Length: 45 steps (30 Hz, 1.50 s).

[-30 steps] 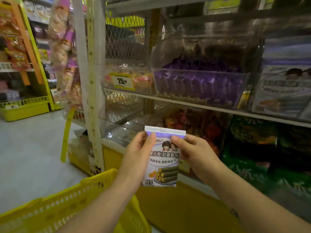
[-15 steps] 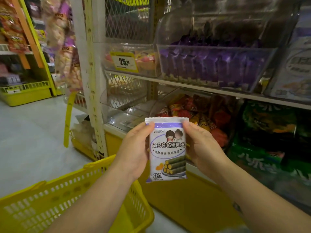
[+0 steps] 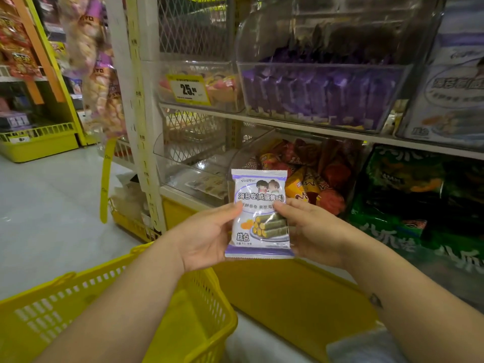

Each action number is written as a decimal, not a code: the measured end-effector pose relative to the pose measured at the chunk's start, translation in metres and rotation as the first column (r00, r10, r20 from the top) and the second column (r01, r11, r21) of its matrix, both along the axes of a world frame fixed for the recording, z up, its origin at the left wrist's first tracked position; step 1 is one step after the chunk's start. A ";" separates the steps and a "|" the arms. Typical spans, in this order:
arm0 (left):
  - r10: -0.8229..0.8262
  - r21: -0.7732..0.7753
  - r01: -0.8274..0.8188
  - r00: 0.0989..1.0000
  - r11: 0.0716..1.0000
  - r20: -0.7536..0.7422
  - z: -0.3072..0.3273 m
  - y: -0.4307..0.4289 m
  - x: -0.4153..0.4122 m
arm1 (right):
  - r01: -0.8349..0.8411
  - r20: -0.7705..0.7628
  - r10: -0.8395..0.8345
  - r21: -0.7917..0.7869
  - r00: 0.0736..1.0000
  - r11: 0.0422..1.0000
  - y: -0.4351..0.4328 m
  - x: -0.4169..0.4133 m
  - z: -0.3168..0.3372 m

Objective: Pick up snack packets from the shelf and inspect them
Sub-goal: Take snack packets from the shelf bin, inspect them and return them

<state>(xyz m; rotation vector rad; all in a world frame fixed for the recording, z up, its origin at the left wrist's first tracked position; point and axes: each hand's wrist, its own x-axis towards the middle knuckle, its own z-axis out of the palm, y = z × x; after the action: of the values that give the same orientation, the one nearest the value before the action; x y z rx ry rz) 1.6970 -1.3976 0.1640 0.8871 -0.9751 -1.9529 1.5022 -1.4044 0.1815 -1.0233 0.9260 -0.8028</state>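
Note:
A small white and purple snack packet [image 3: 259, 213], printed with green rolls and cartoon figures, stands upright in front of the shelf [image 3: 301, 125]. My left hand [image 3: 207, 237] pinches its left edge with the thumb on the front. My right hand [image 3: 311, 229] pinches its right edge the same way. The packet's printed front faces me. A clear bin [image 3: 322, 93] on the upper shelf holds several purple packets of the same kind.
A yellow shopping basket [image 3: 199, 318] hangs below my left forearm. The lower shelf holds a bin of red and orange snacks [image 3: 311, 176] and green bags [image 3: 408, 200]. A yellow price tag [image 3: 188, 89] sits on the upper left bin. Open floor [image 3: 52, 218] lies to the left.
Both hands have slid lower on the packet, from its top corners to its middle edges. The view has tilted down and moved closer to the shelf.

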 end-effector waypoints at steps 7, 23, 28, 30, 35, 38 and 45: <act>0.123 -0.112 -0.111 0.987 0.988 0.106 -0.004 -0.001 -0.003 | -0.026 -0.021 0.025 -0.041 0.999 0.999 0.002 0.001 0.002; 0.212 -0.445 -0.095 0.952 0.890 0.222 -0.003 0.002 -0.020 | -0.132 -0.147 0.065 -0.516 0.987 0.847 0.004 -0.001 0.004; 0.017 -0.288 -0.029 0.999 0.957 -0.043 -0.003 0.008 -0.024 | -0.007 0.034 0.023 -0.398 0.999 0.918 -0.004 -0.007 0.005; -0.031 -0.246 -0.006 0.989 0.969 -0.146 -0.006 0.010 -0.027 | -0.054 0.092 0.089 -0.334 0.992 0.941 -0.004 -0.008 0.005; -0.102 -0.302 0.051 0.982 0.952 -0.156 -0.002 0.011 -0.025 | 0.051 0.145 0.005 -0.374 0.989 0.926 -0.005 -0.013 0.009; -0.061 -0.361 0.065 0.998 0.930 0.023 -0.004 0.009 -0.026 | 0.115 0.155 -0.056 -0.408 0.986 0.906 -0.001 -0.010 0.009; 0.199 -0.532 -0.068 0.961 0.844 0.194 -0.018 0.002 -0.025 | 0.141 0.176 -0.068 -0.449 0.982 0.882 0.002 -0.003 0.009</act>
<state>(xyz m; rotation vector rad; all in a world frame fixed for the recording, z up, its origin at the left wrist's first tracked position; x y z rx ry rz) 1.6719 -1.3955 0.1462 0.8538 -1.4568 -1.3670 1.4992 -1.4019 0.1903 -1.3061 0.6714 -1.2155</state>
